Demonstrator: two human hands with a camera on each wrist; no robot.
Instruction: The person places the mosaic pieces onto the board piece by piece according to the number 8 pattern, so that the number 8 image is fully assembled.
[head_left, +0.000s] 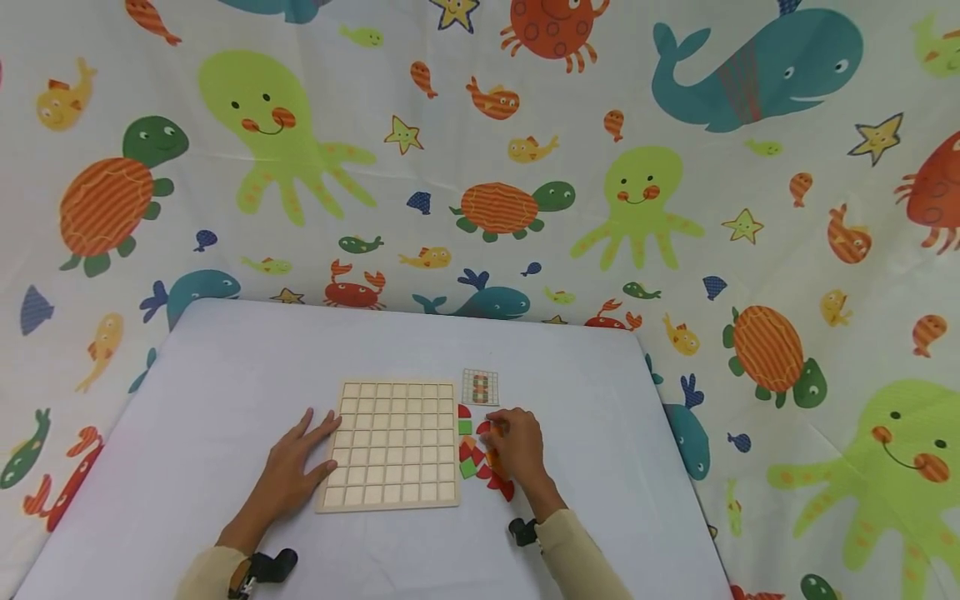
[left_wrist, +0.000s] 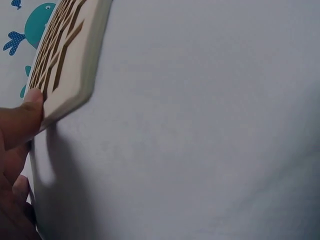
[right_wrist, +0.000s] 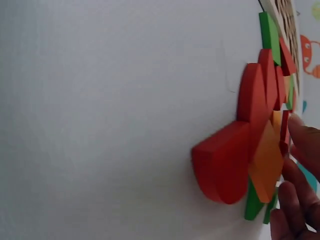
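A white cloth printed with sea animals (head_left: pixel 420 167) hangs behind a white table (head_left: pixel 240 358). The right hand (head_left: pixel 520 446) has its fingertips at a red block (right_wrist: pixel 285 132); the hand hides part of it, so I cannot tell whether they pinch or merely touch it. Around it lie an orange diamond (right_wrist: pixel 268 162), a rounded red block (right_wrist: pixel 222 162) and a green block (right_wrist: pixel 270 37). The left hand (head_left: pixel 287 473), fingers spread, rests thumb and fingertips on the left edge of a wooden tray (head_left: pixel 394 456) divided into square compartments. Beyond the blocks lies a card (head_left: pixel 481 387) with a grid and a small coloured pattern.
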